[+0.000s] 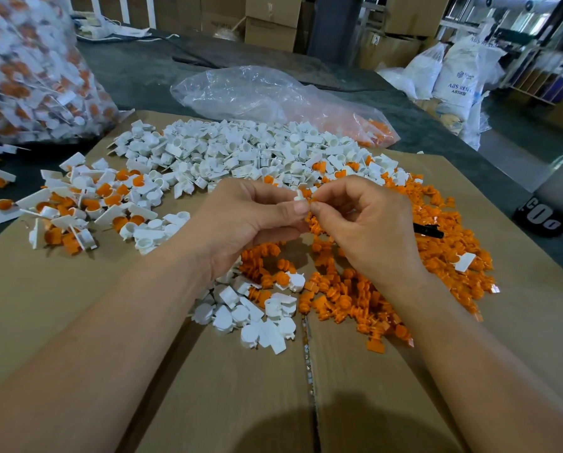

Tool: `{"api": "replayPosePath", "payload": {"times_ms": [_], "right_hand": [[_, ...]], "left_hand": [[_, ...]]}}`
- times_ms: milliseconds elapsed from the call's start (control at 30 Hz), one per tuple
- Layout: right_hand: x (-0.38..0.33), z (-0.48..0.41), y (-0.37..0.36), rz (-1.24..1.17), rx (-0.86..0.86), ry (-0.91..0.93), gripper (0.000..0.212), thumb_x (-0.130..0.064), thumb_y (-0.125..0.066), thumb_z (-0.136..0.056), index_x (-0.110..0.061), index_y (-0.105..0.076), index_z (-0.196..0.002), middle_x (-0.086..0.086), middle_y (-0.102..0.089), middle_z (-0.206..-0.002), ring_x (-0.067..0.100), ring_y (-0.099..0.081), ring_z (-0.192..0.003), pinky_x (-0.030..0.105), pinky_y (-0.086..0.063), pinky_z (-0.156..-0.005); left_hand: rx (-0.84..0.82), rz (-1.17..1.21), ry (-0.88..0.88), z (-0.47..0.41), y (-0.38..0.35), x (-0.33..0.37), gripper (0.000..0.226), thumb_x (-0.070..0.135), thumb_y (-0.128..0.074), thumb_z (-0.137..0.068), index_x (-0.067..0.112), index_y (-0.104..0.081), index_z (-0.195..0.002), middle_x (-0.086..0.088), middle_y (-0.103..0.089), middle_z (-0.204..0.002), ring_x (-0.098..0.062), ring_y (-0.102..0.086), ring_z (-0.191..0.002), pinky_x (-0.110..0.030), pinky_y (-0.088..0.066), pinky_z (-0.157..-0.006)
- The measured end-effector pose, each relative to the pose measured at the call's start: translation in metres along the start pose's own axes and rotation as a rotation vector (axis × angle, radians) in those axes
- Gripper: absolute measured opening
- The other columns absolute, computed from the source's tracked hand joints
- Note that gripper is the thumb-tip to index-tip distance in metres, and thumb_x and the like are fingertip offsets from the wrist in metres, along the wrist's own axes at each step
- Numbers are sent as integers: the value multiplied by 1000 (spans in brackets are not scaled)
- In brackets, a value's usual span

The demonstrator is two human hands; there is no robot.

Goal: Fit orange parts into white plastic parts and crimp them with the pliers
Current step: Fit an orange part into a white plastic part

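the left hand [250, 220] pinches a small white moulded plastic part [299, 195] above the flat brown cardboard sheet [224, 387]; the right hand [365, 223] pinches what appears to be a small orange plastic insert [314, 201] against it. step in hand: fitting. next, seat the insert fully, then take the black-handled pliers [432, 230] lying just right.

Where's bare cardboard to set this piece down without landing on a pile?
Bare cardboard near-left, below the assembled pieces; at the near edge, below the white cluster; far right past the orange pile. Crowded: the white pile, and under the left hand and right hand.
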State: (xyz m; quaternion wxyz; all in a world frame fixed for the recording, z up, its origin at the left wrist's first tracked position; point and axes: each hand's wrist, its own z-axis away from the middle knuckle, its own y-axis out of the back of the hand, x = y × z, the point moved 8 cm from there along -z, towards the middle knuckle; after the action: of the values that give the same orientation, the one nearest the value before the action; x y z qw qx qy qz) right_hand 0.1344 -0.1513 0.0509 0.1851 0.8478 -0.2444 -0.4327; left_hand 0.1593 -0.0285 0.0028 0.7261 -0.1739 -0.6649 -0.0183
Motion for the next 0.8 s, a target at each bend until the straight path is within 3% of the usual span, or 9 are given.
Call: {"api": "replayPosePath", "payload": {"times_ms": [400, 567, 800], "right_hand": [[4, 0, -4, -67, -70, -81, 24, -8, -68, -81, -30, -61, -73, -13, -61, -66, 1, -59, -59, 14, -49, -57], [9, 1, -4, -104, -75, -134, 23, -5, -68, -80, -25, -60, -72, -8, -61, -62, 5, -60, -52, 18, -51, -50], [5, 4, -11, -62, -85, -77, 20, -11, -72, -77, -28, -62, -77, -15, -60, -66, -3, -59, -58, 16, -51, -58]], "left_hand": [[4, -133, -132, 1, 0, 8, 31, 6, -71, -51, 10, -70, -82, 1, -70, -64, -9, -67, -62, -14, -51, -56], [10, -180, -124, 1, -2, 5, 26, -7, -69, -67, 3, -70, -91, -7, -70, -73, -10, -68, -63, -15, -52, -57], [17, -205, -109, 0, -3, 4, 20, -8, -60, -80, 7, -72, -87, -8, -70, -68, -10, -64, -58, -18, -54, -56]]}}
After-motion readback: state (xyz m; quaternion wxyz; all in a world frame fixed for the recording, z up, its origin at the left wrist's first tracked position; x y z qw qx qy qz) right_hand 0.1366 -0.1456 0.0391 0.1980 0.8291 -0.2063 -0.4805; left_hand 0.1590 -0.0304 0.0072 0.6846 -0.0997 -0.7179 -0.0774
